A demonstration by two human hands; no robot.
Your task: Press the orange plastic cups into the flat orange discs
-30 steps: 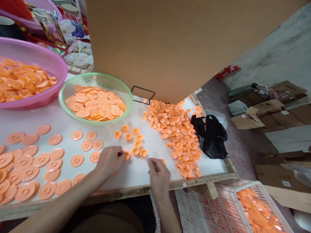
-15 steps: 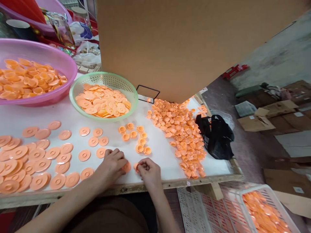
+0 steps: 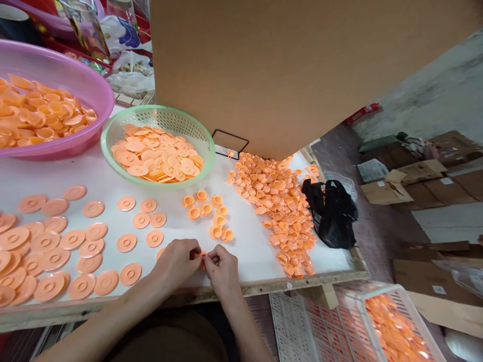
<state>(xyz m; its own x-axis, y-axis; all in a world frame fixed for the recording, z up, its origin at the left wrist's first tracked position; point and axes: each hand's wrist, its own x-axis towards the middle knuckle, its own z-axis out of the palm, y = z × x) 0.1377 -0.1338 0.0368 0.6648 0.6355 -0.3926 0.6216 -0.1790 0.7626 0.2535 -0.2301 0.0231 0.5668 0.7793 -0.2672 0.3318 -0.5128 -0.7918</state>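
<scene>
Now, the scene: a white table (image 3: pixel 241 251) seen from above, scattered with orange plastic parts.
Left hand: the left hand (image 3: pixel 175 261) is at the near edge of the table, fingers curled shut on a flat orange disc (image 3: pixel 199 254), of which only a sliver shows.
Right hand: the right hand (image 3: pixel 222 269) meets the left, fingertips pinched closed on a small part, mostly hidden; what it is I cannot tell for sure.
Step in hand: judged from the pose, the two pieces are being pressed together between the fingertips, just above the table edge.
Next move: it likely calls for lining up the centres and a firm, even squeeze.
Loose cups: a few small orange cups (image 3: pixel 211 213) stand just beyond the hands.
Cup heap: a large pile of cups (image 3: pixel 279 206) lies to the right.
Flat discs: single discs (image 3: pixel 75 241) spread to the left.
Green basket: a green basket (image 3: pixel 113 130) holds discs.
Pink basin: a pink basin (image 3: pixel 86 85) holds orange parts too.
</scene>
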